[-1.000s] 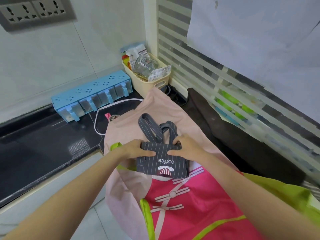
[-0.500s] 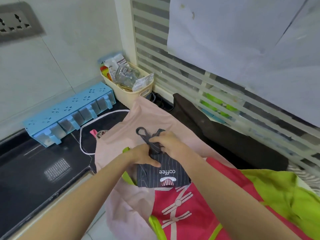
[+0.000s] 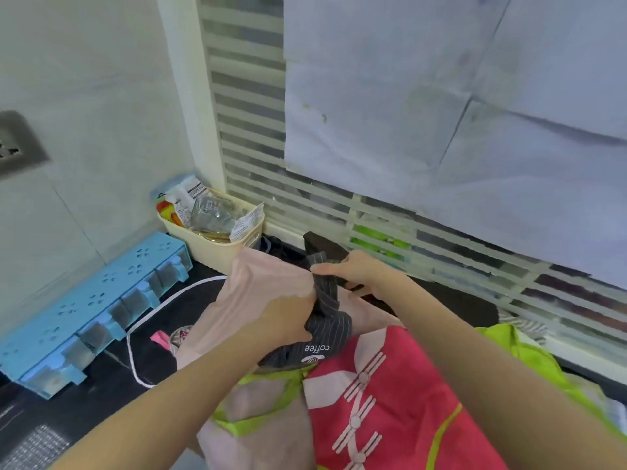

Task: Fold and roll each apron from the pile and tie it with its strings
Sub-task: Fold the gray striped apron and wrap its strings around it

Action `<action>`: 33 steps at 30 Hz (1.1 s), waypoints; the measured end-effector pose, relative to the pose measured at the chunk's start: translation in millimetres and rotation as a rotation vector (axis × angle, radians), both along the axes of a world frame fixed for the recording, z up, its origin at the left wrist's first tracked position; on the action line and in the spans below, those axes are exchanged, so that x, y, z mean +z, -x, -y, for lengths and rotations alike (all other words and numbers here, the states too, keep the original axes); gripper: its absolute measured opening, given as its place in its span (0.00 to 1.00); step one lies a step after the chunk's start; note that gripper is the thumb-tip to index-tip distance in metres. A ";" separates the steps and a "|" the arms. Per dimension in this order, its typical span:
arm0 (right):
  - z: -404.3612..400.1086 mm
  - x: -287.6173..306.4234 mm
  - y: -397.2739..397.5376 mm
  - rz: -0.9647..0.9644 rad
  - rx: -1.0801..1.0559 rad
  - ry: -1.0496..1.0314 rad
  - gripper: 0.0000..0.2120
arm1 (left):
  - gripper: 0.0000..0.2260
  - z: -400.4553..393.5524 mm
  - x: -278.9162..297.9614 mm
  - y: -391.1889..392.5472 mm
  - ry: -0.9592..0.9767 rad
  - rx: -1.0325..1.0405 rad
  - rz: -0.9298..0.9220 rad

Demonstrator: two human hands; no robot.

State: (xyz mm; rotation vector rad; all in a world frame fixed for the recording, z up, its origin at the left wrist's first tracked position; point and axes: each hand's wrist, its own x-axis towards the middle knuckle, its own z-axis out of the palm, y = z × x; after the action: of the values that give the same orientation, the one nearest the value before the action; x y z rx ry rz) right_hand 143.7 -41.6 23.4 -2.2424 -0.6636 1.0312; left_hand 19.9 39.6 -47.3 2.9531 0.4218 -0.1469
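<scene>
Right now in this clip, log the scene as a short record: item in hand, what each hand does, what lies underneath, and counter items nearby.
item in hand: dark striped apron, bundled, "coffee" print showing
left hand: grips the bundle's left side
right hand: pinches the apron's strap end, pulled up and back
underneath: pink apron with white frog-knot pattern and green trim, lying over a pale pink apron
counter items: blue seasoning box set at left; cream basket of packets in the corner
tying: knot not visible
</scene>
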 end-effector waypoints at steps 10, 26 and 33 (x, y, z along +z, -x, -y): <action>1.9 2.5 16.3 0.347 0.110 -0.151 0.12 | 0.32 8.7 5.5 -21.1 0.268 0.099 -0.106; 56.0 -54.9 19.3 0.353 0.301 0.134 0.25 | 0.09 14.6 -6.3 -32.8 1.078 0.848 0.405; 64.4 -66.5 19.8 0.919 0.258 0.050 0.18 | 0.19 5.7 7.3 -20.7 1.663 0.682 0.352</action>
State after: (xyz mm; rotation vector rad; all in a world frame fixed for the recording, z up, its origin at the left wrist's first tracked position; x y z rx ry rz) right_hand 123.9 -106.0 -43.1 -2.6730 -1.3271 0.0394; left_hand 40.6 33.9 -40.0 1.0981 0.7089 0.0897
